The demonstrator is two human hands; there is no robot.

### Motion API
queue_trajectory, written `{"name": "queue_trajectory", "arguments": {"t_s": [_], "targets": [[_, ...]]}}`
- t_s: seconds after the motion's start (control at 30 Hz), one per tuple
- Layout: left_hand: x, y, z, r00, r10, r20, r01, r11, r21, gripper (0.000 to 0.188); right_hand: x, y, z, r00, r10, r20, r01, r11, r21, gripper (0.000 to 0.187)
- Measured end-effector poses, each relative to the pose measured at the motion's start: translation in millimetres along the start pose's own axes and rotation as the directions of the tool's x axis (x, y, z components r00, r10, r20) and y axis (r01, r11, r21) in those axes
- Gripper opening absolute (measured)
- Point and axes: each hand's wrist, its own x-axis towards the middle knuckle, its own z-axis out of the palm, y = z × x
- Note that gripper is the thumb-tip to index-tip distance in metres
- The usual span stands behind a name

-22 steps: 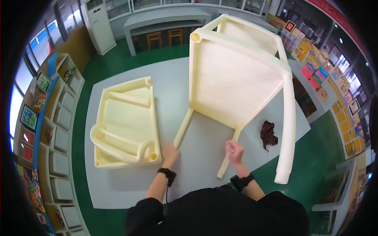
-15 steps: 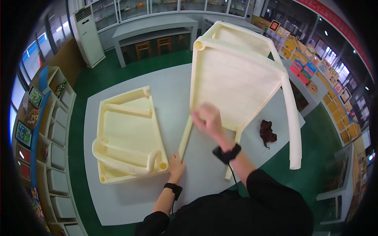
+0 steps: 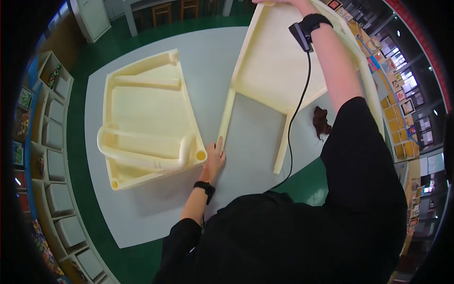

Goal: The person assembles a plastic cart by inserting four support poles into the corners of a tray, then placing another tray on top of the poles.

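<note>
A cream plastic rack (image 3: 283,61), with a flat panel and tube legs, stands tilted on the grey table. My left hand (image 3: 214,160) is closed around the lower end of its left leg tube (image 3: 227,111), close to the table's near side. At the top edge of the view, my right hand (image 3: 297,4) holds the rack's far upper corner, partly cut off by the picture edge. A second cream tray-like shelf (image 3: 149,109) lies to the left, with a bent tube (image 3: 142,158) resting in it; its near right corner is beside my left hand.
The grey table (image 3: 255,137) bears a crumpled dark brown thing (image 3: 321,122) right of the rack. A black cable (image 3: 295,113) hangs from my right wristband across the rack. Low shelving with white bins (image 3: 59,199) lines the left; wooden stools (image 3: 161,13) stand at the back.
My right hand has moved from the rack's lower left edge up to its far corner. My left hand stays on the leg tube. The view has tipped downward, nearer the rack.
</note>
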Motion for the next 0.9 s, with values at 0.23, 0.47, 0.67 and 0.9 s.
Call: {"name": "queue_trajectory", "arguments": {"t_s": [0.23, 0.47, 0.67, 0.9], "targets": [[5, -10, 15, 0.997, 0.078, 0.009, -0.078, 0.99, 0.118, 0.053, 1, 12, 4, 0.982, 0.156, 0.108, -0.156, 0.988, -0.003, 0.04], [14, 6, 11, 1.0, -0.006, -0.015, 0.01, 0.972, 0.234, 0.058, -1, 13, -3, 0.978, 0.144, 0.152, -0.155, 0.986, 0.064, 0.038], [20, 5, 8, 0.998, -0.064, -0.019, 0.066, 0.975, 0.213, 0.057, -1, 14, -2, 0.976, 0.113, 0.187, -0.14, 0.981, 0.138, 0.033], [30, 11, -4, 0.997, -0.054, 0.053, 0.035, 0.95, 0.309, 0.054, 11, 45, 8, 0.956, -0.225, 0.188, 0.186, 0.961, 0.204, 0.026]]}}
